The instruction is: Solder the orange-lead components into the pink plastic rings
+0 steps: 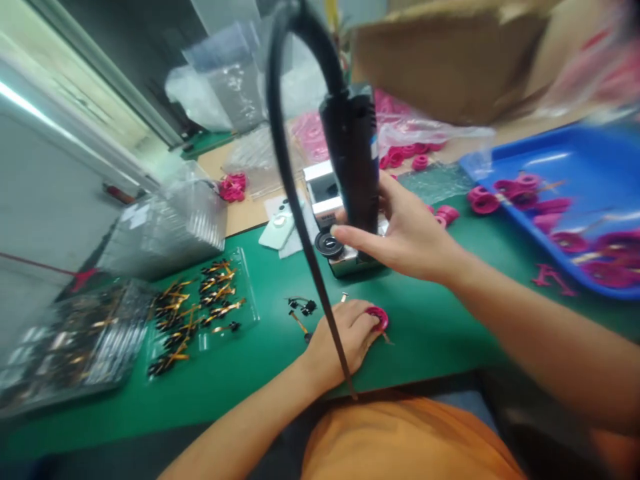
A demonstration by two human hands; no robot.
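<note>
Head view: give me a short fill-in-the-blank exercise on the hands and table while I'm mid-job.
1. The hand gripping the black tool is the person's ____ one.
2. The left hand holds a round part coloured ____.
3. The tray with pink parts in it is coloured ____.
4. The tabletop is coloured ____.
Missing words: right; pink; blue; green.

The blue plastic tray (540, 150) runs off the right edge; the stacked clear plastic trays (65, 347) at far left are blurred. The left hand (350, 327) partly covers a round pink piece (384, 319); a black upright tool (355, 167) hides fingers of the right hand (413, 233).
</note>
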